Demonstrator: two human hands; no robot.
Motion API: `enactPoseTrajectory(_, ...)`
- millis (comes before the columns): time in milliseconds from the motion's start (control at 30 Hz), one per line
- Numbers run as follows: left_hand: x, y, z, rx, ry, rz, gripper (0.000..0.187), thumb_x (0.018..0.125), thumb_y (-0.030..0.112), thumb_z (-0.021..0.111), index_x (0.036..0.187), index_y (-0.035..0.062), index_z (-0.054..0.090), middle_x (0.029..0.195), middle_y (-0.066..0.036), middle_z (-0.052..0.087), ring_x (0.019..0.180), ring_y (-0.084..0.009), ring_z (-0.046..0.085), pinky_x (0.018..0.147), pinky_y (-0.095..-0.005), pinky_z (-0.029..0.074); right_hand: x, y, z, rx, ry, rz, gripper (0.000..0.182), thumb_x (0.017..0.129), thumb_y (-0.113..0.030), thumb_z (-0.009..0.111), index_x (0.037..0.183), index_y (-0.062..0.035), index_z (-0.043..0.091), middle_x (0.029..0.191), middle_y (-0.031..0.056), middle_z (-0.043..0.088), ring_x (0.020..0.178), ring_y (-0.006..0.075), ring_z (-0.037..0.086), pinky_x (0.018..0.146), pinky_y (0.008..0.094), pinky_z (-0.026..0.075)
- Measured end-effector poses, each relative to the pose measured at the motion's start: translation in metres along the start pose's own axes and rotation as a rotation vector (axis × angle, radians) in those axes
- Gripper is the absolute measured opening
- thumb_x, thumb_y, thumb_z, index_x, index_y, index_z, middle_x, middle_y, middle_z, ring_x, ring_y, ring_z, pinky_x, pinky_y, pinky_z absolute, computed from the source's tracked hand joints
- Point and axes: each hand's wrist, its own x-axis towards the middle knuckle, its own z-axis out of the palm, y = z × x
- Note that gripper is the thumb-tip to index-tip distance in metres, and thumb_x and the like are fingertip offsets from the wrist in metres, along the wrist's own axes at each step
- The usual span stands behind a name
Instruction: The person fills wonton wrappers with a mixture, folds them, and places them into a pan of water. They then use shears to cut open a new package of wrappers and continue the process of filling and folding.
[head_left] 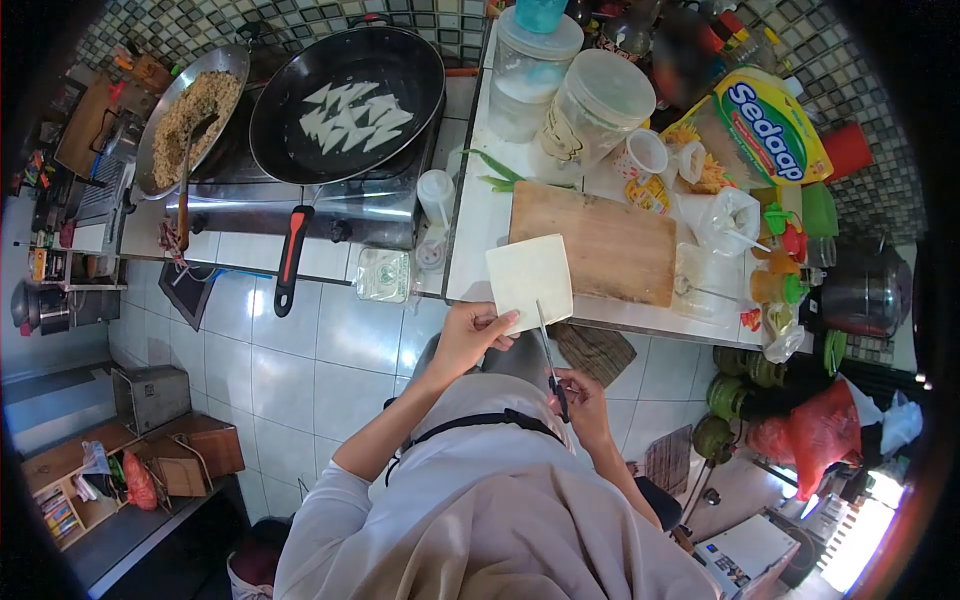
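My left hand (pixel 474 342) pinches the lower left corner of a pale square dough wrapper (pixel 528 276), thumb on top. In my right hand (pixel 584 396) is a pair of scissors (pixel 547 350) with dark handles, blades pointing up at the wrapper. The blade tips overlap the wrapper's lower edge near its right side. Beyond the wrapper a wooden cutting board (pixel 610 243) lies on the white counter. Several pale triangular dough pieces (pixel 355 118) rest in a black frying pan (pixel 290 150) on the stove.
A wok (pixel 150 165) of brown, grainy food with a spatula (pixel 185 190) stands left of the pan. The pan's handle (pixel 292 262) juts past the stove edge. Plastic jars (pixel 597 105), a yellow Sedaap package (pixel 768 125) and a clear square container (pixel 384 275) sit along the counter.
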Motion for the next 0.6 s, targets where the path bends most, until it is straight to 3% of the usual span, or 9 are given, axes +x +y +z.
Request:
enactPoseTrajectory(300, -0.003, 0.006, 0.000, 0.034, -0.047, -0.051, 0.030, 0.088, 0.023, 0.063, 0.097, -0.0056, 0.065, 0.080, -0.010, 0.066, 0.065, -0.0106, 0.062, 0.060, -0.0224, 0.054, -0.004, 0.008, -0.002, -0.047, 0.018, -0.046, 0.038, 0.080, 0.008, 0.061, 0.117, 0.0051, 0.054, 0.089, 0.0078, 0.061, 0.078, 0.0114, 0.061, 0.067, 0.0221, 0.049)
enactPoseTrajectory(400, 0.000, 0.005, 0.006, 0.012, 0.006, -0.044, 0.031, 0.089, 0.024, 0.062, 0.099, -0.0055, 0.064, 0.082, -0.009, 0.065, 0.068, -0.0106, 0.062, 0.062, -0.0230, 0.054, -0.006, 0.005, 0.001, -0.025, 0.051, -0.017, 0.039, 0.079, 0.008, 0.060, 0.117, 0.0045, 0.054, 0.090, 0.0081, 0.062, 0.077, 0.0107, 0.061, 0.066, 0.0217, 0.048)
enactPoseTrajectory(467, 0.004, -0.003, 0.006, -0.045, 0.032, 0.063, 0.033, 0.090, 0.025, 0.060, 0.101, -0.0052, 0.064, 0.079, -0.007, 0.066, 0.070, -0.0088, 0.061, 0.060, -0.0254, 0.056, -0.007, 0.004, 0.004, -0.027, 0.050, -0.019, 0.039, 0.079, 0.009, 0.060, 0.117, 0.0043, 0.054, 0.089, 0.0078, 0.062, 0.076, 0.0104, 0.061, 0.065, 0.0214, 0.048)
enactPoseTrajectory(600, 0.006, -0.006, 0.001, -0.035, -0.018, 0.035, 0.031, 0.091, 0.023, 0.059, 0.101, -0.0056, 0.064, 0.079, -0.006, 0.066, 0.070, -0.0082, 0.061, 0.063, -0.0263, 0.057, -0.006, 0.006, 0.003, -0.042, 0.026, -0.002, 0.040, 0.078, 0.010, 0.060, 0.117, 0.0034, 0.054, 0.086, 0.0065, 0.061, 0.074, 0.0096, 0.060, 0.061, 0.0203, 0.046)
